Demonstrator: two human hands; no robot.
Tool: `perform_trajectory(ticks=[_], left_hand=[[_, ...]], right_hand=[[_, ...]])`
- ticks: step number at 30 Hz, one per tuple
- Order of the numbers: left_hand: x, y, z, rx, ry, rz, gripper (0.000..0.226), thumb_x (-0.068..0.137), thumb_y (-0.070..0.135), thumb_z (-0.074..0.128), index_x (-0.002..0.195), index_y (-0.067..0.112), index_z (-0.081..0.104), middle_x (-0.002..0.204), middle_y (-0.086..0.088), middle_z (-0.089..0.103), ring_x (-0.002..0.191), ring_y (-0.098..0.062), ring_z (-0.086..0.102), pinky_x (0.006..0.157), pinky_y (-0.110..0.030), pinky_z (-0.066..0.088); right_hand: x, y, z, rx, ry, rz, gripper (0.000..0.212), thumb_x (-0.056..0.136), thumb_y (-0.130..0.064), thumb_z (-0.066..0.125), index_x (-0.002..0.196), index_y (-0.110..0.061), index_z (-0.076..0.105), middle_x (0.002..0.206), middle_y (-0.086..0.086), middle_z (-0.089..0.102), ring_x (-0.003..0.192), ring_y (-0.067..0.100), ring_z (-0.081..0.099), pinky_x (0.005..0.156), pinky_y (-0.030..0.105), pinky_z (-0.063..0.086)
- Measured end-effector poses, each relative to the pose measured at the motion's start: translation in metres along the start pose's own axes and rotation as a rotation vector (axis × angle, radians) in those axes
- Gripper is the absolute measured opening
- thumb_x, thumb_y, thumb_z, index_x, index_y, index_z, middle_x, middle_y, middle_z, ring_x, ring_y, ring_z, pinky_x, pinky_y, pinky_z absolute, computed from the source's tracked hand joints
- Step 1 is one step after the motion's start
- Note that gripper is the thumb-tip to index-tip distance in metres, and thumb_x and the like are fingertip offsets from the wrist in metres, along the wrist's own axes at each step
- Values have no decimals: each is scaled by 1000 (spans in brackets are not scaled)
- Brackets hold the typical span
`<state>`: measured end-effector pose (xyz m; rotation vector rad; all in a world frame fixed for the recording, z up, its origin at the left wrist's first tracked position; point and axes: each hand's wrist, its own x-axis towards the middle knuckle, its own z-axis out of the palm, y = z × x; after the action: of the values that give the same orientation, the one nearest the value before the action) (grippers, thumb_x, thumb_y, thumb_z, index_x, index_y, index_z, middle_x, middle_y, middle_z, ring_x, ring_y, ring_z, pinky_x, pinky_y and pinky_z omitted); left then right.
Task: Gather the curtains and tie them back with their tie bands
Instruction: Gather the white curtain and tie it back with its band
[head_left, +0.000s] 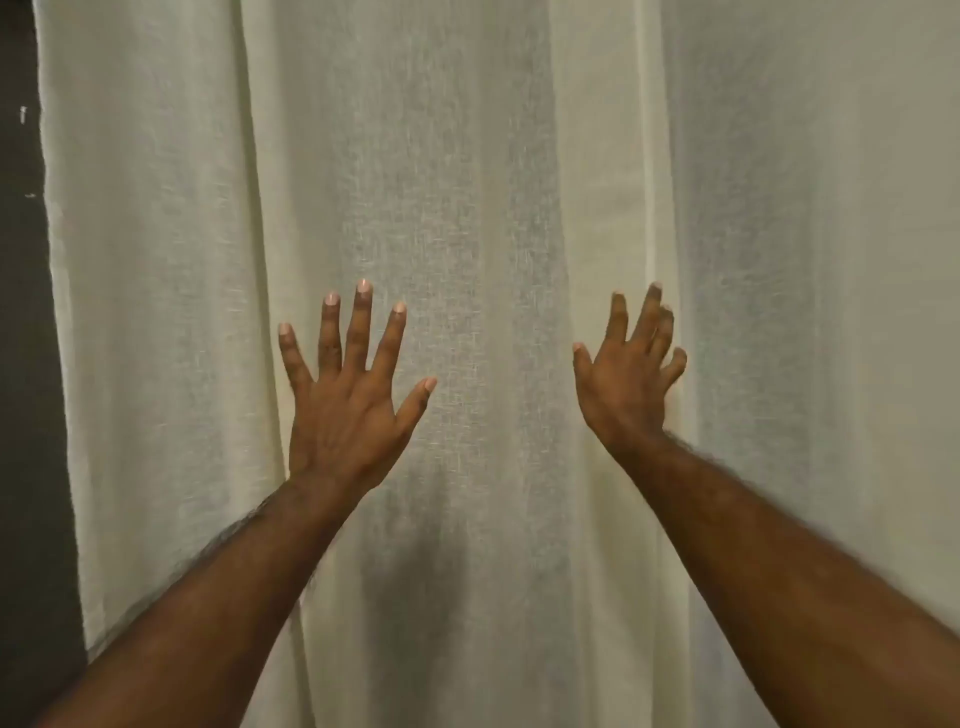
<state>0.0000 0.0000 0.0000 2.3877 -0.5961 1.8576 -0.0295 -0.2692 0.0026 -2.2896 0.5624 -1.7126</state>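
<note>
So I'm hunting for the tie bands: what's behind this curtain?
The curtain hangs closed and nothing can be made out through its weave, so whatever is behind is hidden. Only past its left edge does a dark surface show. No tie band is visible.

The curtains (467, 182) are hanging just ahead of both hands; the left hand (348, 405) is spreading before a middle fold, the right hand (628, 384) lying beside it at a vertical hem (652, 156)

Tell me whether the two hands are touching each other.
Apart. The head view shows a broad strip of curtain plainly visible between the left hand and the right hand.
</note>
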Motion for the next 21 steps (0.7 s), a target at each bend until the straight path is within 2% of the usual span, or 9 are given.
perform_trajectory(ticks=[3, 6, 9, 11, 16, 19, 21], left_hand=[[1, 1, -1, 14, 22, -15, 77, 95, 65, 24, 158, 26, 4, 165, -6, -12, 152, -29, -10, 115, -68, 0], [1, 0, 4, 20, 60, 7, 76, 95, 63, 26, 158, 25, 7, 165, -6, -11, 152, -29, -9, 115, -67, 0], [2, -1, 8, 28, 80, 13, 75, 95, 62, 26, 158, 24, 8, 165, -6, -9, 152, -29, -7, 116, -67, 2], [0, 0, 10, 30, 70, 16, 75, 95, 63, 24, 157, 24, 10, 165, -7, -7, 152, -30, -5, 116, -66, 3], [-1, 4, 15, 34, 57, 18, 74, 95, 62, 24, 157, 23, 12, 165, -8, -7, 152, -29, -6, 118, -62, 2], [1, 6, 15, 26, 62, 14, 73, 96, 60, 26, 157, 22, 14, 165, -8, -7, 152, -28, -7, 120, -60, 1], [4, 5, 15, 4, 68, -4, 72, 96, 60, 27, 157, 22, 17, 166, -7, -5, 152, -28, -6, 120, -58, 1]], right_hand=[[13, 14, -4, 177, -19, 230, 76, 99, -37, 57, 158, -16, 14, 165, 14, 7, 148, 37, 22, 115, 59, 27], [27, 30, 3, 345, -96, 327, 73, 96, -31, 63, 154, -14, 21, 153, 16, 37, 133, 38, 45, 107, 54, 41], [32, 38, 6, 340, -71, 318, 54, 96, -29, 62, 141, -8, 42, 136, 16, 55, 122, 38, 55, 99, 50, 49], [31, 37, 5, 306, -42, 287, 36, 99, -31, 57, 126, -7, 52, 122, 15, 63, 109, 37, 62, 87, 46, 53], [32, 33, 8, 429, -84, 179, 36, 100, -40, 52, 102, -4, 57, 97, 14, 67, 88, 34, 66, 72, 39, 52], [38, 34, 8, 591, -186, 142, 36, 99, -35, 57, 113, -2, 56, 107, 11, 65, 93, 26, 62, 76, 32, 47], [41, 32, 9, 626, -195, 128, 33, 101, -25, 56, 124, -3, 52, 118, 14, 64, 103, 30, 62, 83, 29, 44]])
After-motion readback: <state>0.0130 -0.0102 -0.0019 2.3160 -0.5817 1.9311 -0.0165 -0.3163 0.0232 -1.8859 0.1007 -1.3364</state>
